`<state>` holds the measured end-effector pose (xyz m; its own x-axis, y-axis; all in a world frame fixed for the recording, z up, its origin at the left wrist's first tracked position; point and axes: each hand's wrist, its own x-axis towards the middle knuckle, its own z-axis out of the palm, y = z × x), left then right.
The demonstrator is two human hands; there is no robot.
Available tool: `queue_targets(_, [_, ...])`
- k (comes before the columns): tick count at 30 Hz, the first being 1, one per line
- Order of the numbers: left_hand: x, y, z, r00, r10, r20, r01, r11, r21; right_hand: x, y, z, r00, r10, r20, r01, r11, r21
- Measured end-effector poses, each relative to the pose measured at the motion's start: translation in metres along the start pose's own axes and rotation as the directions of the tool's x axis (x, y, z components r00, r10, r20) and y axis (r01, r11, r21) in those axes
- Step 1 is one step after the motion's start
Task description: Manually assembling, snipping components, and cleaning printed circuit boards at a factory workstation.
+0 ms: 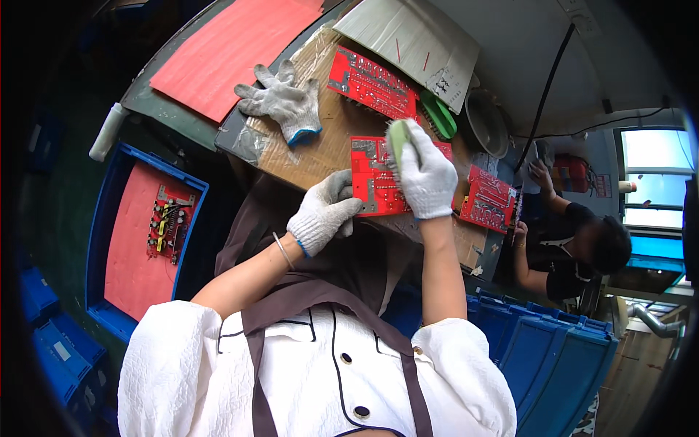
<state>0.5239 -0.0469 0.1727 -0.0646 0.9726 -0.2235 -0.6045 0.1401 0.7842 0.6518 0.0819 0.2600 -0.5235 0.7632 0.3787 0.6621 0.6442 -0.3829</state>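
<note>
A red circuit board [370, 191] lies tilted before me at the bench edge, its soldered side facing up. My left hand [325, 210], in a white knit glove, grips the board's left edge between thumb and fingers. In my gloved right hand [427, 178] is a brush with a light green back [399, 140], its bristles against or just over the board; the exact contact is hidden. Just beyond lies a second red circuit board [373, 84], and a third red board [488, 199] sits to the right. A bright green brush [438, 115] rests near the far board.
A spare glove [284, 100] lies on the cardboard [331, 142]. Pink foam sheet [233, 54] covers the far left bench. A blue crate [191, 175] at left holds a populated board [169, 226]. A round metal bowl [484, 120] stands at right, with another person [575, 247] beyond.
</note>
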Motion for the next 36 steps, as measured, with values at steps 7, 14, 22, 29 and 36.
queue_targets(7, [0.003,-0.002,0.005,0.999,-0.014,-0.03,0.016,0.999,0.051,0.0,-0.013,0.011,0.995,-0.068,0.074,0.071,0.997,-0.03])
queue_targets(14, [0.011,-0.022,0.002,0.991,0.063,-0.118,-0.049,0.991,0.121,-0.025,-0.022,0.009,0.999,0.009,0.036,-0.01,0.999,0.042])
queue_targets(22, [0.003,0.009,0.016,0.995,-0.064,-0.08,0.077,0.983,0.166,-0.001,0.097,-0.033,0.896,0.39,-0.212,-0.404,0.914,-0.026])
queue_targets(29, [0.006,0.009,0.013,0.993,-0.083,-0.08,0.09,0.991,0.101,0.003,0.044,-0.018,0.902,0.42,-0.1,-0.428,0.9,-0.081])
queue_targets(36, [0.011,-0.001,0.006,0.989,-0.111,-0.098,0.122,0.986,0.113,-0.045,-0.017,0.0,0.961,0.27,0.059,-0.273,0.961,0.048])
